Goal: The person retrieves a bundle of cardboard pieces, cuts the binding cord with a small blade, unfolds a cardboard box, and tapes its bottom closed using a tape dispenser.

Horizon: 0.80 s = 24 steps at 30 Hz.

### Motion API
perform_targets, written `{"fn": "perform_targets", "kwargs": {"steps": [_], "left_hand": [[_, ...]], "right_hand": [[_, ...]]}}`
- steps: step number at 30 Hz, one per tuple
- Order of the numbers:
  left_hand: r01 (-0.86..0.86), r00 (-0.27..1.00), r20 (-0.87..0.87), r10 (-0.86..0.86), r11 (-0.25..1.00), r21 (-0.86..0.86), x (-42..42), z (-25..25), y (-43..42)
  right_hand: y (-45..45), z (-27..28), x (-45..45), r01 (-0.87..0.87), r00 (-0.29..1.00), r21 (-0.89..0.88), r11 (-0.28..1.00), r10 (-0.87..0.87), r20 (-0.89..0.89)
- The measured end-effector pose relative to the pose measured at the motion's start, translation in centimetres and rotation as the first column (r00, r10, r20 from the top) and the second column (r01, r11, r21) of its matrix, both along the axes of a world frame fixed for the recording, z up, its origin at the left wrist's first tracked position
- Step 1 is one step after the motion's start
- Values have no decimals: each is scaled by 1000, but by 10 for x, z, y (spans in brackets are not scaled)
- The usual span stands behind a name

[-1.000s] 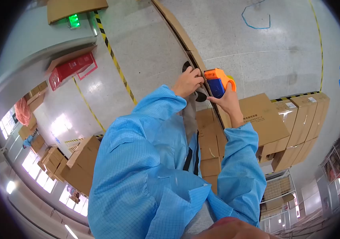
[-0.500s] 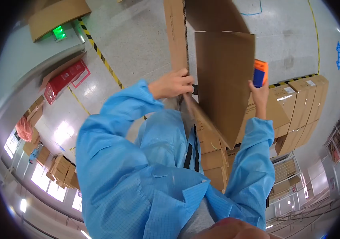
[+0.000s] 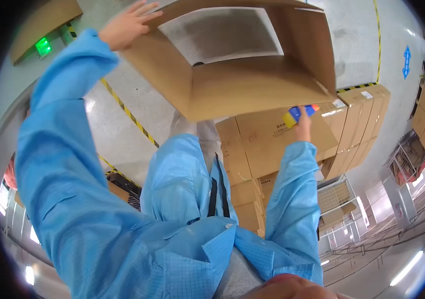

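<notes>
An unfolded brown cardboard box [image 3: 252, 82] stands in front of me, spread into a frame with the floor visible through it. At its upper left, my left hand [image 3: 127, 27] is against the edge of the side panel, fingers stretched out and apart. My right hand [image 3: 303, 127] is closed around a small blue, yellow and orange object [image 3: 297, 115], just below the box's near right corner. Its exact kind is unclear. The fingers of this hand are partly hidden behind the object.
Flat cartons [image 3: 282, 134] lie stacked in front of my right side, with a row of taped cartons [image 3: 357, 117] beyond. A wire cage [image 3: 337, 204] is at the right. Yellow-black tape [image 3: 130, 114] marks the floor. Another carton [image 3: 48, 25] is at the upper left.
The box has opened from a narrow, folded shape into a wide frame. My left hand has moved up and left with its panel; my right hand has moved slightly down and left, still holding the object.
</notes>
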State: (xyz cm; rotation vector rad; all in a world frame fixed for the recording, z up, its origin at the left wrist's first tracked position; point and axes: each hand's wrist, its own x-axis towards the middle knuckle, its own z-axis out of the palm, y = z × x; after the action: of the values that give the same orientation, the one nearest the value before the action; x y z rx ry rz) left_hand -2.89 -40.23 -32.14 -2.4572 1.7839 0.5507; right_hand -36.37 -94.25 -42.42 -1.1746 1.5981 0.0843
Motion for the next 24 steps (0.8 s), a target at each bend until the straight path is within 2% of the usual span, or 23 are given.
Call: {"fn": "perform_targets", "kwargs": {"steps": [1, 2, 3, 4, 5, 7, 8, 9, 10, 11, 13, 14, 15, 16, 17, 19, 20, 21, 23, 24], "left_hand": [[-180, 983, 40, 180, 983, 16, -9, -13, -7], [-315, 948, 62, 312, 948, 39, -24, -50, 7], [-305, 952, 45, 304, 951, 41, -49, -68, 0], [-527, 850, 35, 526, 846, 78, -73, -75, -7], [-719, 693, 46, 719, 686, 107, -89, -79, -15], [-850, 492, -135, 860, 509, 139, -122, -77, -29], [-850, 493, -139, 859, 510, 133, -133, -89, -38], [-949, 290, -258, 921, 313, 50, -149, -100, -48], [-996, 80, -386, 919, 89, 5, -166, -110, -54], [-995, 84, -396, 914, 97, 14, -177, -124, -57], [-990, -67, -387, 920, -110, -89, -182, -155, -61], [-990, -80, -389, 918, -119, -78, -180, -159, -57], [-987, -158, -349, 924, -139, 80, -169, -160, -52], [-958, -232, -292, 928, -166, 234, -162, -159, -45], [-954, -247, -281, 927, -181, 240, -166, -155, -39], [-988, -60, -143, 988, -39, 149, -170, -145, -28], [-989, -59, -135, 989, -40, 140, -173, -147, -13], [-993, -39, -139, 990, -23, 113, -183, -152, 6], [-993, -43, -136, 990, -28, 111, -202, -144, 26], [-973, -98, -66, 993, -82, 216, -200, -131, 35]], "right_hand": [[14, -21, -7, 70, 997, 77, 995, -72, 28], [33, -31, -5, 134, 991, 106, 985, -134, -8], [49, -36, -5, 202, 979, 126, 971, -197, -52], [67, -33, 3, 206, 979, 135, 969, -204, -28], [79, -29, 13, 210, 978, 135, 968, -210, -19], [95, -14, 32, 318, 947, -106, 942, -310, 86], [89, -6, 38, 316, 946, -139, 939, -299, 129], [81, -2, 46, 313, 947, -146, 938, -297, 123], [72, 5, 52, 188, 977, -378, 907, -133, 166], [60, 13, 60, 75, 984, -593, 802, 35, 172], [24, 34, 87, -214, 965, -726, 654, 258, -52], [7, 37, 101, -223, 963, -770, 597, 260, -77], [-12, 35, 122, -228, 960, -810, 540, 264, -94], [-30, 36, 142, -276, 941, -792, 545, 320, -107], [-48, 35, 158, -327, 918, -769, 549, 376, -122], [-78, 15, 192, -343, 867, -787, 513, 496, -55], [-91, 1, 206, -404, 826, -800, 443, 552, -111], [-97, -12, 219, -442, 772, -787, 430, 630, -89], [-95, -41, 237, -621, 675, -694, 366, 699, -235], [-69, -40, 244, -629, 648, -686, 367, 735, -200]]}}
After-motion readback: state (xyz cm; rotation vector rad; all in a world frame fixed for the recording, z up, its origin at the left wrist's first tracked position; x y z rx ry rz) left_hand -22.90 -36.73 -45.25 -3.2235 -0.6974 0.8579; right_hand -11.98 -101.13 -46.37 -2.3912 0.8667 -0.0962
